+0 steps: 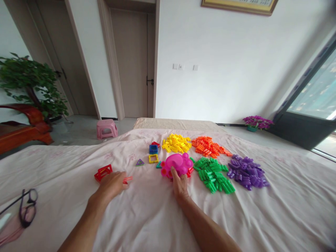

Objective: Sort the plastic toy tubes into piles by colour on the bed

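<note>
My right hand (180,185) grips a bright pink, paw-shaped plastic piece (177,161) by its near edge, thumb on top. Red pieces (190,171) peek out from beneath it. To the left, my left hand (112,183) is low over the cloth with its fingers curled round a thin red frame-like tile (127,180), whose tip sticks out past the fingertips. Just behind that hand lie red square tile frames (103,172), partly covered by it. Between the hands are a purple-green triangle tile (140,162), a yellow square frame (153,159) and blue square frames (153,149).
Beyond and right of my right hand lie piles of yellow (176,143), orange (208,147), green (214,175) and purple (246,171) plastic pieces. Eyeglasses (27,208) rest at the near left. A pink stool (107,128) stands past the cloth-covered surface (147,217).
</note>
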Motion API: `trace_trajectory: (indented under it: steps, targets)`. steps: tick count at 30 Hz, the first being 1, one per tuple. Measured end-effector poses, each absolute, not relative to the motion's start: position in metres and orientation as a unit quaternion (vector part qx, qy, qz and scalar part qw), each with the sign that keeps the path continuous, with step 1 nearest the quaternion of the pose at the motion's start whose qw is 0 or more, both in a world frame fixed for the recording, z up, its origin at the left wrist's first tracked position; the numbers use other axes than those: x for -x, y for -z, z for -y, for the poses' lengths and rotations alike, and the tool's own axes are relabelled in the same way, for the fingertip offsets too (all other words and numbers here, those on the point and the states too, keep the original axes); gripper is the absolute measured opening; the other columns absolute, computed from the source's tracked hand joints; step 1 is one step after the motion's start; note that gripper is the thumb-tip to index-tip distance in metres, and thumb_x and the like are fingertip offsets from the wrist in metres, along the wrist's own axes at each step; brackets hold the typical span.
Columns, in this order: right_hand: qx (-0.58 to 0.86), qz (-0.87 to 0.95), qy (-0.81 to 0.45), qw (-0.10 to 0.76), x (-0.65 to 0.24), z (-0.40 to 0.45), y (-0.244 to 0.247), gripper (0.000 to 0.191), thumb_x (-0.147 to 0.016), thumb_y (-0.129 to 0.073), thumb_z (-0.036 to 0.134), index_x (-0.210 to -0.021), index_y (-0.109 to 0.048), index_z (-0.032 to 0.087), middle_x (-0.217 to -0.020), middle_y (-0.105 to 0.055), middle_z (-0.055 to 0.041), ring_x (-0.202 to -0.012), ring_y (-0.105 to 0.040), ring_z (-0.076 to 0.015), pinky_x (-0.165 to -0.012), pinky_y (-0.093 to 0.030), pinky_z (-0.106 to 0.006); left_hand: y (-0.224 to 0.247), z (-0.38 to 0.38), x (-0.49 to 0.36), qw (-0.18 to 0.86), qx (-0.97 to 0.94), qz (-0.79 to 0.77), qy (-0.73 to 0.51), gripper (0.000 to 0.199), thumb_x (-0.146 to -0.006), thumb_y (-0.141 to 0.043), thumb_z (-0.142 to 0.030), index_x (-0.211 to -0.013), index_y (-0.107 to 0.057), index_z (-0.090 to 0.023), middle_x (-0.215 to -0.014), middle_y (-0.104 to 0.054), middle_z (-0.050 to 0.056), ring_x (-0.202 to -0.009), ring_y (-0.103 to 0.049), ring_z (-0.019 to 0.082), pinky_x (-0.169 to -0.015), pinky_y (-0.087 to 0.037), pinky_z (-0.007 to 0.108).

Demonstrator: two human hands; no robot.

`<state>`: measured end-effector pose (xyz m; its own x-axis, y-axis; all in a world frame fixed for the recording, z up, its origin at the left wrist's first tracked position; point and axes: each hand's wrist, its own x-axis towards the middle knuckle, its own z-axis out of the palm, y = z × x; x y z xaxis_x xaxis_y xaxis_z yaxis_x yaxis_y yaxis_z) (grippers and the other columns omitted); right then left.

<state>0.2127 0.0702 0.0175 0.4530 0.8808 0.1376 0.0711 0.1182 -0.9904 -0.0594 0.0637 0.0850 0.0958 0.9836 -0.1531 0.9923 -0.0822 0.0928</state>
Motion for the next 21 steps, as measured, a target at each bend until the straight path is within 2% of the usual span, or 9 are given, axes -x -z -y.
trace_trajectory:
  steps: [2, 4, 7, 9, 13, 18, 21]
  targets:
    - [0.582, 0.410, -0.318, 0.626, -0.212, -0.070, -0.017, 0.041, -0.077, -0.062, 0.056, -0.065, -0.059, 0.017, -0.056, -0.050, 0.0020, -0.055, -0.043, -0.0128, -0.050, -0.034, -0.024, -0.090, -0.068, 0.071, 0.031, -0.716, -0.697, 0.007, 0.032, -0.079, -0.063, -0.036, -0.105, -0.068, -0.018, -0.108, -0.069, 0.013, -0.105, -0.063, 0.032, -0.088, -0.044, 0.041]
    - [0.582, 0.408, -0.315, 0.629, -0.211, -0.070, -0.017, 0.039, -0.077, -0.063, 0.055, -0.067, -0.061, 0.017, -0.058, -0.051, 0.0015, -0.056, -0.044, -0.0131, -0.051, -0.035, -0.024, -0.088, -0.076, 0.066, 0.002, -0.723, -0.690, -0.038, 0.033, -0.083, -0.061, -0.037, -0.111, -0.067, -0.020, -0.111, -0.069, 0.012, -0.107, -0.062, 0.029, -0.090, -0.043, 0.039]
    - [0.577, 0.407, -0.317, 0.633, -0.211, -0.069, -0.020, 0.039, -0.077, -0.063, 0.055, -0.067, -0.061, 0.017, -0.059, -0.052, 0.0008, -0.057, -0.045, -0.0138, -0.051, -0.035, -0.025, -0.073, -0.095, 0.033, 0.021, -0.771, -0.627, -0.110, 0.027, -0.088, -0.055, -0.029, -0.112, -0.067, -0.022, -0.114, -0.068, 0.010, -0.109, -0.061, 0.023, -0.093, -0.043, 0.033]
    - [0.571, 0.411, -0.317, 0.636, -0.211, -0.068, -0.022, 0.040, -0.077, -0.063, 0.055, -0.065, -0.060, 0.018, -0.057, -0.052, 0.0005, -0.055, -0.044, -0.0139, -0.049, -0.034, -0.025, -0.061, -0.109, 0.004, 0.017, -0.790, -0.599, -0.128, 0.031, -0.088, -0.056, -0.026, -0.118, -0.065, -0.022, -0.116, -0.067, 0.009, -0.112, -0.059, 0.023, -0.096, -0.042, 0.033]
    - [0.567, 0.420, -0.319, 0.633, -0.211, -0.066, -0.026, 0.040, -0.077, -0.062, 0.055, -0.062, -0.059, 0.018, -0.054, -0.049, 0.0009, -0.054, -0.042, -0.0139, -0.049, -0.032, -0.025, -0.044, -0.132, -0.035, 0.002, -0.799, -0.585, -0.138, 0.037, -0.088, -0.060, -0.028, -0.124, -0.061, -0.027, -0.134, -0.057, 0.008, -0.123, -0.052, 0.022, -0.101, -0.038, 0.034]
    - [0.556, 0.411, -0.351, 0.632, -0.210, -0.069, -0.024, 0.037, -0.074, -0.065, 0.054, -0.066, -0.056, 0.019, -0.059, -0.050, 0.0014, -0.056, -0.042, -0.0139, -0.051, -0.035, -0.025, -0.034, -0.142, -0.029, -0.014, -0.788, -0.604, -0.118, 0.018, -0.090, -0.057, -0.030, -0.105, -0.065, -0.024, -0.114, -0.062, 0.006, -0.106, -0.059, 0.020, -0.092, -0.041, 0.033]
    - [0.548, 0.414, -0.352, 0.635, -0.211, -0.070, -0.022, 0.036, -0.074, -0.065, 0.053, -0.068, -0.056, 0.019, -0.061, -0.052, 0.0006, -0.058, -0.044, -0.0143, -0.051, -0.036, -0.025, -0.035, -0.139, -0.012, -0.026, -0.779, -0.619, -0.096, 0.020, -0.092, -0.053, -0.029, -0.105, -0.064, -0.022, -0.113, -0.062, 0.008, -0.103, -0.059, 0.021, -0.090, -0.041, 0.034]
